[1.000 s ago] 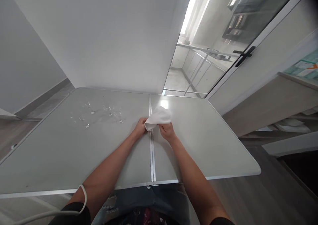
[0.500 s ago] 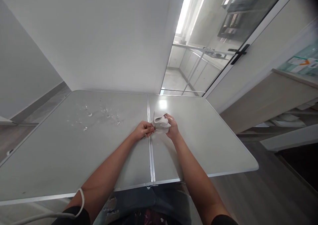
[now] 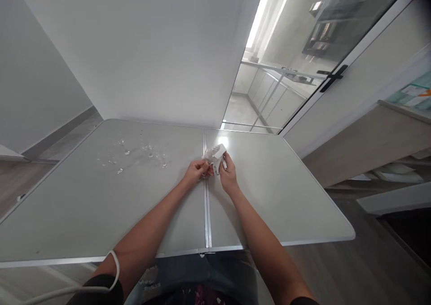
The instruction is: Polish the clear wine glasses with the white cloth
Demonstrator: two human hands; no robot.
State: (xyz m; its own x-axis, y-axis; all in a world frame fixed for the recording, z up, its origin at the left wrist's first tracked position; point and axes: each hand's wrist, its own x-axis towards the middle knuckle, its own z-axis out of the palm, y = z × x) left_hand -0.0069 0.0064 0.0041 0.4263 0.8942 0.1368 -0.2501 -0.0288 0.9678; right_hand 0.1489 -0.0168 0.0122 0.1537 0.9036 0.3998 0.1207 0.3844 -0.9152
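While clear item (image 3: 210,153) is pinched in left hand (image 3: 195,172) and white cloth (image 3: 220,151) is bunched in right hand (image 3: 229,175), both just beside table seam (image 3: 208,215), a drop could be caused by cloth snagging.

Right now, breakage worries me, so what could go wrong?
The clear piece between the left hand and right hand could slip on the white cloth. Clear items on the table are hard to see and might get knocked. The white cord at the left arm could snag.
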